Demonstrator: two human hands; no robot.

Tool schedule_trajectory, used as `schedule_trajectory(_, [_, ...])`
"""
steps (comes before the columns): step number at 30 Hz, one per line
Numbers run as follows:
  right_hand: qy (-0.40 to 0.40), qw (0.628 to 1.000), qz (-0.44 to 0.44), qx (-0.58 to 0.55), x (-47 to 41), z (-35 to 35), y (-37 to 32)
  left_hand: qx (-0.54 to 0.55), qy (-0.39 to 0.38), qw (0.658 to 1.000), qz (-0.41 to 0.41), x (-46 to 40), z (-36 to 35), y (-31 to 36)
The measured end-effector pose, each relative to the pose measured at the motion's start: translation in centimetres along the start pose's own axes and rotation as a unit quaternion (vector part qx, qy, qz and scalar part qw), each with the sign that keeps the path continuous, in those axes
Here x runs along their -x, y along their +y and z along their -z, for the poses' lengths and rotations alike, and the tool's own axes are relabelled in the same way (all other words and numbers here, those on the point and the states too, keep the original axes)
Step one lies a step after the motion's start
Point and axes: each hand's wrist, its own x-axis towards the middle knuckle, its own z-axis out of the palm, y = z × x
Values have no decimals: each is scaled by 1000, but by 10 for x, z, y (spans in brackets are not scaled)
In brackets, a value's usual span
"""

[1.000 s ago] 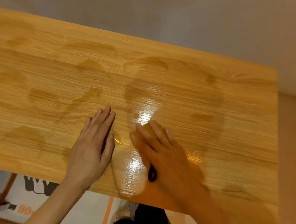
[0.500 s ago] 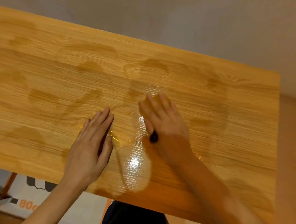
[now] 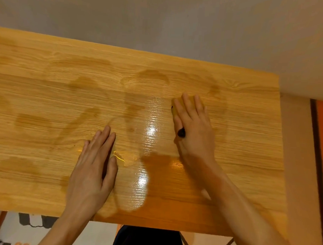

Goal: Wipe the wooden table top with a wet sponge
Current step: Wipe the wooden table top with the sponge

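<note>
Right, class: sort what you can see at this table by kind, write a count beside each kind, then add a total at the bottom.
Bare hands: 2, the left hand flat on the wood, the right hand pressing the sponge
Yellow sponges, mostly hidden under the fingers: 1
Light wooden table tops with wet streaks: 1
Total: 4

I can read no text, label or number anywhere; the orange marks on the floor (image 3: 21,244) at the lower left of the frame are cut off and illegible.
</note>
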Motion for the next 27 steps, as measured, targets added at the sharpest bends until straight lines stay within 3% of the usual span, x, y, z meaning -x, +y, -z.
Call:
schedule_trajectory(2, [1, 1000, -3, 28, 33, -8, -9, 1, -5, 1000, 2, 1, 1, 0])
schedule_trajectory(6, [-17, 996, 81, 29, 154, -11, -21, 13, -6, 1000, 6, 0, 2, 2])
schedule_trajectory(9, [-17, 992, 97, 75, 100, -7, 3, 14, -1, 1000, 10, -2, 2, 4])
schedule_trajectory(13, [54, 996, -52, 41, 5, -4, 14, 10, 6, 1000, 14, -1, -1, 4])
schedule_trajectory(18, [-9, 998, 32, 49, 145, -3, -4, 10, 7, 1000, 19, -1, -1, 2])
schedule_trajectory(21, [-18, 995, 71, 65, 120, 2, 23, 10, 9, 1000, 26, -4, 0, 6])
schedule_trajectory(25, [50, 994, -80, 47, 14, 7, 42, 7, 16, 999, 30, -2, 0, 9])
schedule_trajectory(27, [50, 993, -93, 44, 38, 4, 40, 8, 16, 999, 30, 0, 0, 9])
